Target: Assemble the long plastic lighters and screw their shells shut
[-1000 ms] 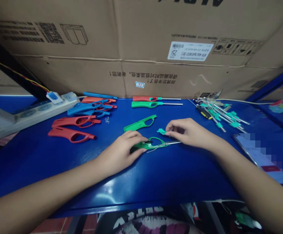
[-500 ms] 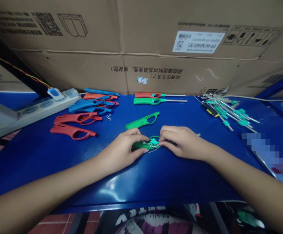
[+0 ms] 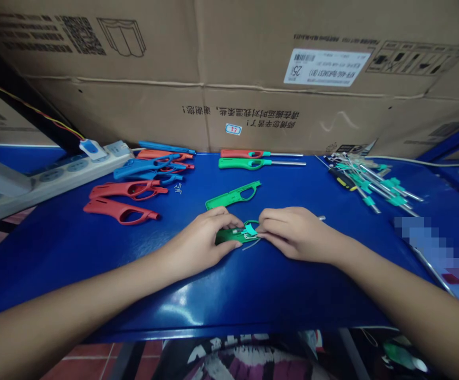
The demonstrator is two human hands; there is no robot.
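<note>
My left hand (image 3: pixel 209 238) is closed on the handle end of a green lighter shell half (image 3: pixel 229 236), which lies open side up near the middle of the table. Inside the shell sit a teal trigger part (image 3: pixel 250 230) and thin pale wires. My right hand (image 3: pixel 293 232) pinches the front of this lighter; its fingers hide what exactly they grip. A metal tube tip (image 3: pixel 322 218) shows beyond the right knuckles. Just behind the hands rests a second green shell half (image 3: pixel 233 196), untouched.
Red shells (image 3: pixel 121 210) and blue shells (image 3: pixel 142 169) lie at left, beside small screws (image 3: pixel 178 188) and a power strip (image 3: pixel 61 174). Two long-tubed lighters (image 3: pixel 263 163) lie at the back. Right: a screwdriver (image 3: pixel 342 179) and tube assemblies (image 3: pixel 388 184). A cardboard box (image 3: pixel 245 63) stands behind.
The view has shifted slightly. Both hands stay on the green lighter in nearly the same pose, with only small finger movement.
</note>
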